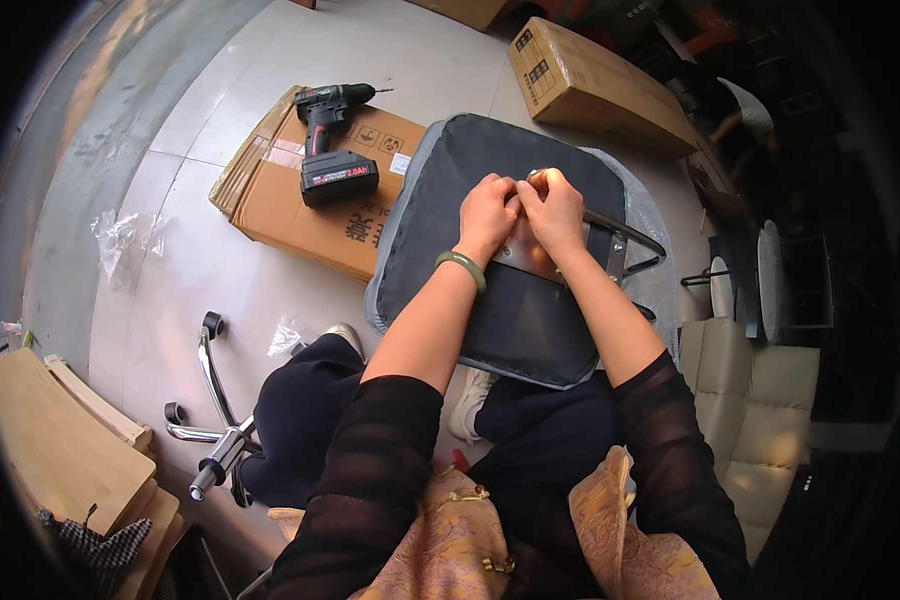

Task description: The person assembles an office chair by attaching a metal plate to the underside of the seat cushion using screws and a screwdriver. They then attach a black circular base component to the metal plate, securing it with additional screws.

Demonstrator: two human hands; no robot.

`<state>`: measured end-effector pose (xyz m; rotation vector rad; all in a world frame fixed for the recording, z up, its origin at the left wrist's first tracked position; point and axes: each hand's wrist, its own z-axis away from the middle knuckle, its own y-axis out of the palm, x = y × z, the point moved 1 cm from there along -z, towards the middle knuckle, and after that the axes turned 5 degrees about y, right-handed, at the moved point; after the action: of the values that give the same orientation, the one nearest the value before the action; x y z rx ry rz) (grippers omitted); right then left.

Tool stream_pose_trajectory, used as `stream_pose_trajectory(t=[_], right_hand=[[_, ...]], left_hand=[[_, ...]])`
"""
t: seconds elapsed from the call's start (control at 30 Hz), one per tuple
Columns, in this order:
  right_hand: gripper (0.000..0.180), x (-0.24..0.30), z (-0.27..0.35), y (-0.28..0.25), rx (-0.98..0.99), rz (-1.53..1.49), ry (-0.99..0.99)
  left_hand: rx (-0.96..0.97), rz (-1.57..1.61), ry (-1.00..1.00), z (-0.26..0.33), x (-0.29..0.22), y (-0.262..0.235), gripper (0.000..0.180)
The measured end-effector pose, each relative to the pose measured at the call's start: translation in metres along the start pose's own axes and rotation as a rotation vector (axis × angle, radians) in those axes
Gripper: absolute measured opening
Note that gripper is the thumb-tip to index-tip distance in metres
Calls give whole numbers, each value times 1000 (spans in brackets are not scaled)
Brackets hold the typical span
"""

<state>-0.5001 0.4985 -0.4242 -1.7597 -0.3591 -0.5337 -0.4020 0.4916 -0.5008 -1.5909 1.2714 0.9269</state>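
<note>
A chair seat (450, 170) lies with its dark underside up in front of me, its grey edge wrapped around. A metal plate (525, 258) is fixed at its middle, and a bent black metal bar (642, 240) runs from there to the right. Over the plate's far end, my left hand (488, 218) and my right hand (553, 212) meet with fingertips pinched together. Something small may sit between the fingers, but I cannot make it out. A green bangle (464, 266) circles my left wrist.
A cordless drill (332, 140) lies on a cardboard box (270, 205) left of the seat. A chrome chair base (215, 390) with castors rests at lower left, near wooden boards (65, 430). Another carton (600, 90) stands far right; a cream padded seat (750, 400) is at right.
</note>
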Motion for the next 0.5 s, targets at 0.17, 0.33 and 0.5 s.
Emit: stream_pose_trajectory(t=[0.17, 0.33, 0.5], right_hand=[[46, 23, -8, 1, 28, 299, 239], [48, 30, 1, 13, -13, 323, 339], [49, 32, -8, 10, 51, 356, 379]], left_hand=[[-22, 22, -50, 2, -4, 3, 13], [-40, 21, -107, 4, -3, 4, 15], [-69, -1, -81, 5, -3, 7, 19]])
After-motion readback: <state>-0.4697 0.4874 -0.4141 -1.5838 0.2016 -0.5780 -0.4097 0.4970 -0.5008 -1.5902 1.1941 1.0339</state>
